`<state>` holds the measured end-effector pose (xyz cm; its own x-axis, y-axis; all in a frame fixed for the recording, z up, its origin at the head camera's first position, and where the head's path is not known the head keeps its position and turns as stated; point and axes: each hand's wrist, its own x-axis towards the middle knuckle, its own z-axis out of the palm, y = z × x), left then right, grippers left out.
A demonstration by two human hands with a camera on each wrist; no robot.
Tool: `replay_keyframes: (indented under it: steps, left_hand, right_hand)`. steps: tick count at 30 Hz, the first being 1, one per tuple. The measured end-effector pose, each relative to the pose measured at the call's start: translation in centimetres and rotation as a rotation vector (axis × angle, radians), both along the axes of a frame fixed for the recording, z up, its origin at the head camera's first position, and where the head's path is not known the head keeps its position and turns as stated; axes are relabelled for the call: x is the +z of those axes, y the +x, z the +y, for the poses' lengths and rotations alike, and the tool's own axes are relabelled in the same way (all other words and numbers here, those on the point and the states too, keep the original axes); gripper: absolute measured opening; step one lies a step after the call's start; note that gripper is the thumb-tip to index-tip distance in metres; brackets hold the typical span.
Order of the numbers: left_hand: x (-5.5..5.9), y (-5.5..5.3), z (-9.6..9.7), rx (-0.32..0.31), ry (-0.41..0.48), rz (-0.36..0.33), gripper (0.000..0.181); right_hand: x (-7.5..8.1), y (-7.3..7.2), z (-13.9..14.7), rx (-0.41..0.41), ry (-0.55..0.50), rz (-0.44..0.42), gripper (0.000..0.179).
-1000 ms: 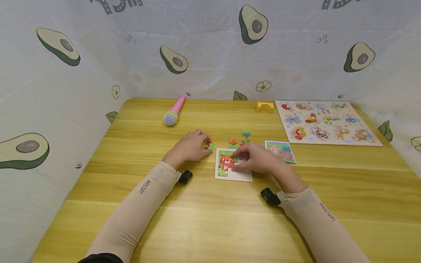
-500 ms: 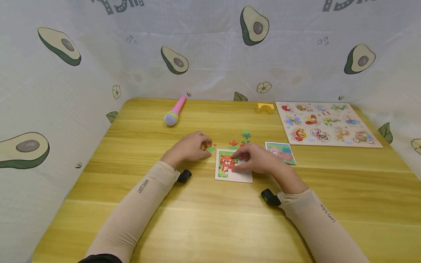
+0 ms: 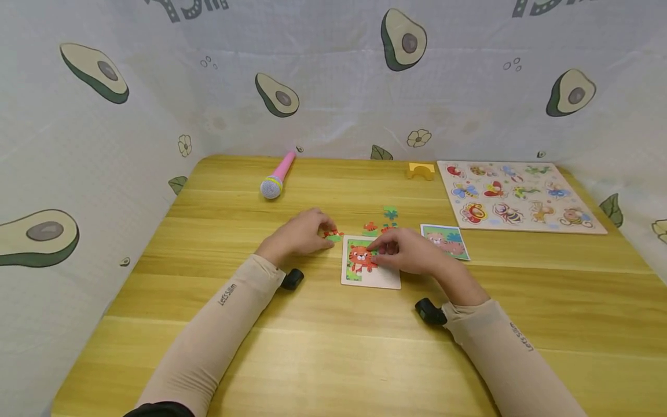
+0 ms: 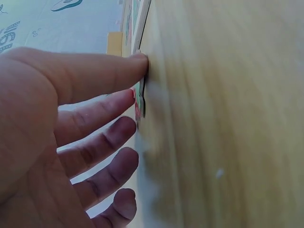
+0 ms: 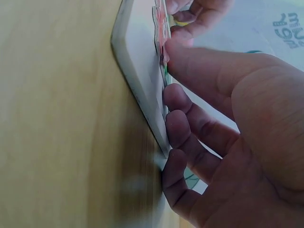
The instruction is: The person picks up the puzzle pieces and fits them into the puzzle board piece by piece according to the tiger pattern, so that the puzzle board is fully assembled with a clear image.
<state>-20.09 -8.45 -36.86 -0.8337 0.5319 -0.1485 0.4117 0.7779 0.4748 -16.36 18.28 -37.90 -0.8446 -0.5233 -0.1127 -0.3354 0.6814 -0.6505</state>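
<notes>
The left hand (image 3: 301,234) pinches a flat red-and-green jigsaw piece (image 3: 335,236) beside the square pale-rimmed tiger board (image 3: 376,280); the right hand (image 3: 410,252) on it, grip unclear, should line up before pressing.

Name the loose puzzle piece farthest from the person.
The green piece with a teal, leafy shape; the other loose pieces all lie closer to the person.

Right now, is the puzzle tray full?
No, partly filled: the tray is bare at its lower right, and loose pieces lie beyond it.
</notes>
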Motion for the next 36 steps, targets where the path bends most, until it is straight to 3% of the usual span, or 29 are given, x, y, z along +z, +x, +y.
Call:
replay_keyframes:
  steps: [13, 22, 26, 36]
  left_hand:
    - [0.4, 0.0, 0.2, 0.040, 0.036, -0.012, 0.030]
    - [0.8, 0.4, 0.3, 0.048, 0.020, 0.035, 0.029]
    - [1.1, 0.5, 0.5, 0.010, 0.037, 0.030, 0.028]
    - [1.5, 1.4, 1.7, -0.188, 0.095, -0.027, 0.025]
  right_hand:
    - [0.0, 0.1, 0.0, 0.007, -0.010, 0.021, 0.017]
    - [-0.4, 0.0, 0.0, 0.000, 0.016, 0.029, 0.017]
    - [-0.4, -0.1, -0.1, -0.011, 0.019, 0.026, 0.016]
    - [-0.2, 0.1, 0.0, -0.019, 0.021, 0.023, 0.018]
